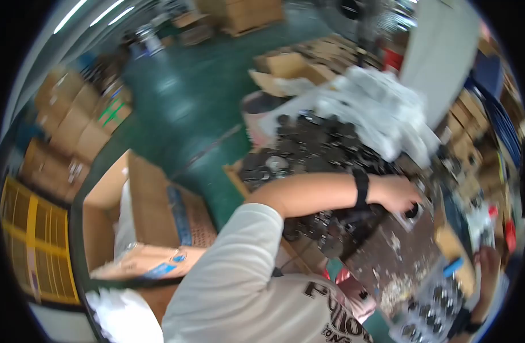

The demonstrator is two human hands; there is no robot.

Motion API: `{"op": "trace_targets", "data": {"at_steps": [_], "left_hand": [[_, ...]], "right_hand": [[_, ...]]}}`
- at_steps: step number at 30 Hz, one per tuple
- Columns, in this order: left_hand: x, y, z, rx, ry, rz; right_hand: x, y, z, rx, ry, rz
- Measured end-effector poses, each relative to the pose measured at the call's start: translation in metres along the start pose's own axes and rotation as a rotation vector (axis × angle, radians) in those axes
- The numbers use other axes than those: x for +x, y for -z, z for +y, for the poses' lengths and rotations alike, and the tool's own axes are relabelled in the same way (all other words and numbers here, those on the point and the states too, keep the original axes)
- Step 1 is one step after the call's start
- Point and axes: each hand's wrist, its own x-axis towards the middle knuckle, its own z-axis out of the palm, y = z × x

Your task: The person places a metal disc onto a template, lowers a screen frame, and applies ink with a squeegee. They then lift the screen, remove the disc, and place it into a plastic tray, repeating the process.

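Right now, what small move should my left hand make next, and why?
Probably steady the left hand and check its hold on the dark round piece before lifting. The hand is right at that piece, but blur hides whether it is gripped. Loose dark discs lie heaped nearby, and the right hand is well off to the side, poorly placed to help.

Small round piece (411,210), black, blurred, right of heap. Translucent tray (423,297), lower right, set with shiny round pieces (439,292). Heap of dark discs (314,140), loose, overlapping, centre.
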Motion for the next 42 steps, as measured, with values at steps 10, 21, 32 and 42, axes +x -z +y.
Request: {"op": "trace_targets", "data": {"at_steps": [10,21,32,42], "left_hand": [[-0.125,0.068,0.019,-0.315,0.401,-0.231],[-0.146,0.052,0.003,-0.251,0.456,-0.395],[-0.144,0.055,0.002,-0.247,0.469,-0.395],[-0.123,0.083,0.021,-0.406,0.389,-0.276]], "right_hand": [[0.121,-0.232,-0.031,-0.143,0.356,0.17],[0.116,-0.281,-0.088,-0.455,0.3,0.13],[0.067,-0.304,-0.103,-0.357,0.515,-0.03],[0.127,-0.233,-0.045,-0.202,0.198,0.263]]}}
